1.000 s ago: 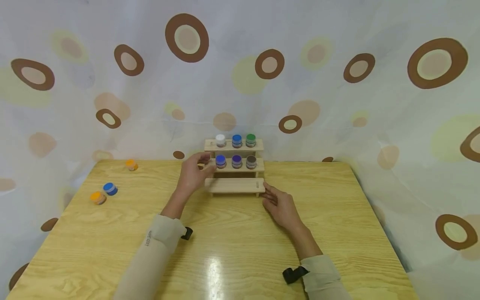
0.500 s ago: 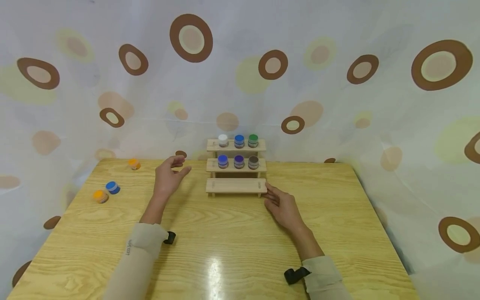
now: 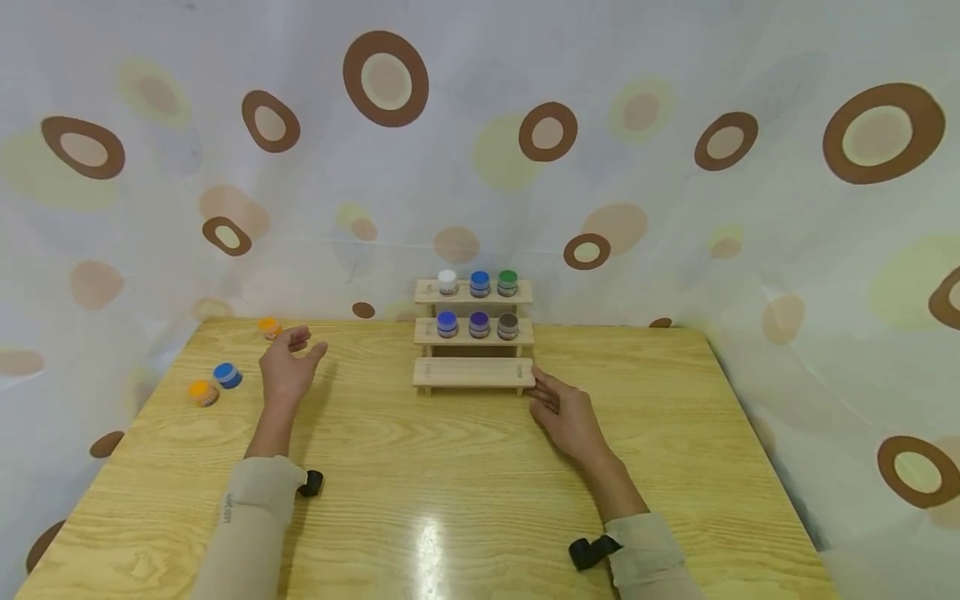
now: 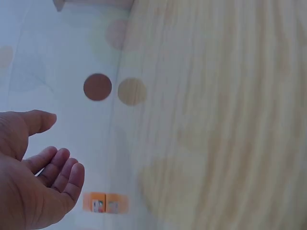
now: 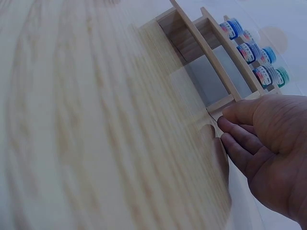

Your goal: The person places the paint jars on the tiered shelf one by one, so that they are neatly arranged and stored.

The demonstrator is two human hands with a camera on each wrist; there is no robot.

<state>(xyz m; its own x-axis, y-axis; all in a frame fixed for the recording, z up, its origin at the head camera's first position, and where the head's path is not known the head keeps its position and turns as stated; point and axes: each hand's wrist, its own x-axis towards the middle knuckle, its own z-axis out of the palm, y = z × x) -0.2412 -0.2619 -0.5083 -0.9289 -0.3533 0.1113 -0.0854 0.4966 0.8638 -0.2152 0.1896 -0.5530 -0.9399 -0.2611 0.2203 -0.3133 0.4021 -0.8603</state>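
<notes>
A three-tier wooden stand (image 3: 473, 372) is at the back of the table. Its upper tiers hold small paint jars: white (image 3: 447, 283), blue (image 3: 480, 284) and green (image 3: 507, 283) on top; blue (image 3: 447, 325), purple (image 3: 479, 325) and dark brown (image 3: 507, 326) below. The lowest tier is bare. My right hand (image 3: 573, 421) touches that tier's right end with its fingertips. Away to the left, my left hand (image 3: 287, 371) is over the table, fingers loosely bent, holding nothing. Nearest it are an orange-lidded jar (image 3: 269, 327), partly behind the fingers, and a blue jar (image 3: 227, 375).
Another orange jar (image 3: 202, 392) lies beside the blue one at the table's left side. A patterned curtain (image 3: 652, 192) hangs right behind the table (image 3: 480, 467). Black straps are on both wrists.
My left hand has moved from the stand's left side out to the left, near the loose jars. The right hand stays at the stand's right end. The jars have kept their places.
</notes>
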